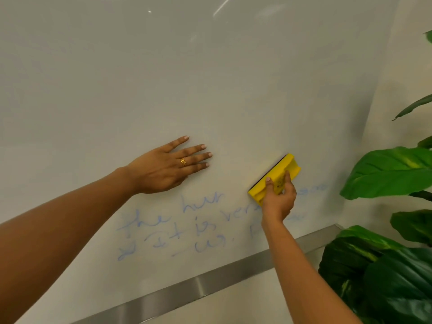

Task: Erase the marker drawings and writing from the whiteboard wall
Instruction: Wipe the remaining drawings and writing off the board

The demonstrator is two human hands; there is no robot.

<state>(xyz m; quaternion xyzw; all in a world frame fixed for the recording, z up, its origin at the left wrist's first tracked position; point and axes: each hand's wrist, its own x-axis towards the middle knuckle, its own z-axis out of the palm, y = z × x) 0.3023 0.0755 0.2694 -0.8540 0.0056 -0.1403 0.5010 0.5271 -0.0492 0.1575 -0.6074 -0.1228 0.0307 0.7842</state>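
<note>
The whiteboard (210, 78) fills most of the view, glossy and bare above the hands, with wide unmarked surface up and to the left. Faint blue writing (177, 228) sits low on it in three uneven lines, close above the metal strip (210, 284) that bounds the board's bottom edge and slants up toward the right.

The right hand (278, 197) grips a yellow eraser (274, 177) by its lower half, thumb on the near side and fingers curled over the back. The eraser's dark pad faces the board; its long edge tilts up to the right. It lies at the right end of the top line of writing, where the letters beyond it, further right, look smeared and pale.

The left hand (168, 167) lies flat against the board, fingers straight and slightly spread, a gold ring (183, 162) on one finger. It rests just above the word at the start of the top line, apart from the eraser, with bare board between them.

At the right, the board ends at a corner, and large green plant leaves (385, 171) crowd that edge, near the eraser's side.
</note>
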